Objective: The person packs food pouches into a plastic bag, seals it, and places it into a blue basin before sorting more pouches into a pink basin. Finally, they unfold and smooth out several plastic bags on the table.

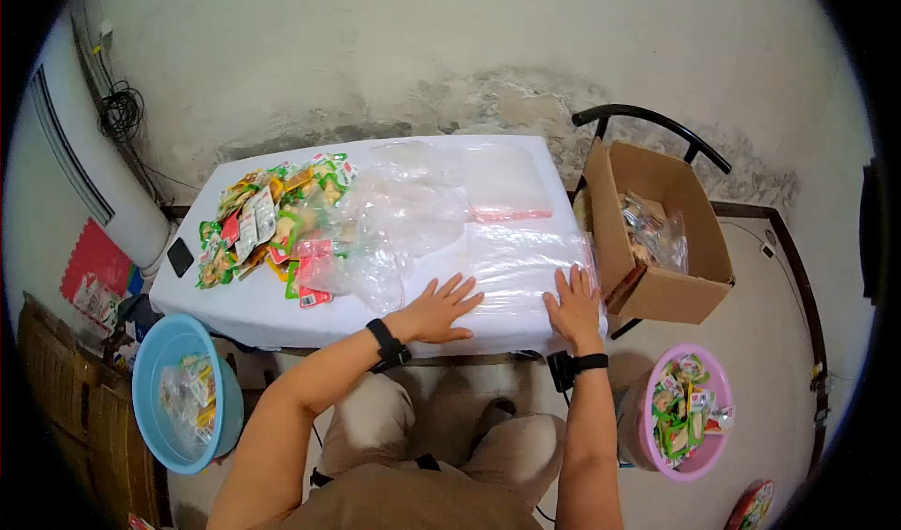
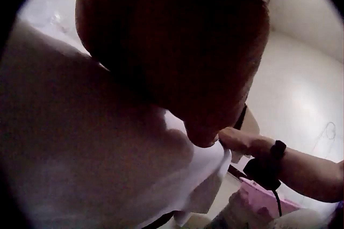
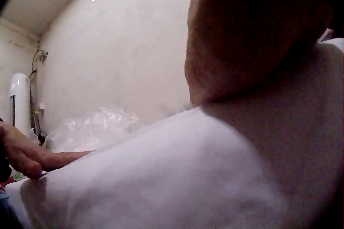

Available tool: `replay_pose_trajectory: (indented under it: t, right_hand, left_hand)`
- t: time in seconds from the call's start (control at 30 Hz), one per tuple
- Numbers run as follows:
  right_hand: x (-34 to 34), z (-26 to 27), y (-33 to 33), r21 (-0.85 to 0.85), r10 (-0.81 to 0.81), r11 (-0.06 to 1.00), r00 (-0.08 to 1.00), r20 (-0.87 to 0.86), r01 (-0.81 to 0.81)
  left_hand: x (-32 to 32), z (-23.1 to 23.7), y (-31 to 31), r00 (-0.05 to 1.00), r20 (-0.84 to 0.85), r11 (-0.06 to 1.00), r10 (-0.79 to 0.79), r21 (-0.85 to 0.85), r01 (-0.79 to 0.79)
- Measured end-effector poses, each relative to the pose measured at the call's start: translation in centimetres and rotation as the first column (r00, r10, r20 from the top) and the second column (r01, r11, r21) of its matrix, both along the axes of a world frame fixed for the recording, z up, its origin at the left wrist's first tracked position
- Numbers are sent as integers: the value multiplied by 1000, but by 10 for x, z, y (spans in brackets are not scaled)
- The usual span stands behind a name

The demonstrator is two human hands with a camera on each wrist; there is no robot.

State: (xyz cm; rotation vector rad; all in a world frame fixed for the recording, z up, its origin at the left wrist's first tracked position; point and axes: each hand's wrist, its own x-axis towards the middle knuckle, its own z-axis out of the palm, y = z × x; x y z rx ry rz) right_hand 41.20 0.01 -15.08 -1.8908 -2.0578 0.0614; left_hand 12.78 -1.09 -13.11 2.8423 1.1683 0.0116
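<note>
Both hands lie near the front edge of a table with a white cover (image 1: 328,316). My left hand (image 1: 436,312) has its fingers spread, fingertips at the left side of a stack of clear flat plastic bags (image 1: 521,260). At the stack's right front, my right hand (image 1: 574,309) rests with straight fingers over the plastic. Neither hand holds anything. Behind the stack lies another pile of clear bags (image 1: 502,178) with a red strip. Loose puffy clear bags (image 1: 413,201) spread to its left. In the left wrist view the left hand (image 2: 177,46) is dark.
Many small colourful food packets (image 1: 267,215) are heaped on the table's left, beside a black phone (image 1: 179,257). A blue tub (image 1: 230,408) stands at the floor's left, a pink tub (image 1: 718,436) at right, both with packets. A cardboard box (image 1: 676,295) sits on a black chair (image 1: 648,112).
</note>
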Motion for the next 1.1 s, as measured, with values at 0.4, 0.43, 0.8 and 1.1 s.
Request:
replay_pose_trajectory:
  t: [0.4, 0.43, 0.8, 1.1]
  right_hand:
    - [-102, 34, -22, 505, 338, 845, 908, -249, -176]
    - [-111, 36, -24, 531, 426, 813, 866, -263, -239]
    - [-163, 36, -30, -202, -214, 769, 54, -975, -607]
    - [-162, -3, -21, 67, 273, 779, 241, -931, -623]
  left_hand:
    - [-92, 25, -74, 855, 196, 830, 480, 216, -515]
    - [-98, 18, -72, 855, 195, 829, 481, 215, -516]
    - [-60, 45, -86, 879, 424, 857, 217, 348, -380]
    - [-71, 50, -63, 671, 660, 819, 338, 145, -555]
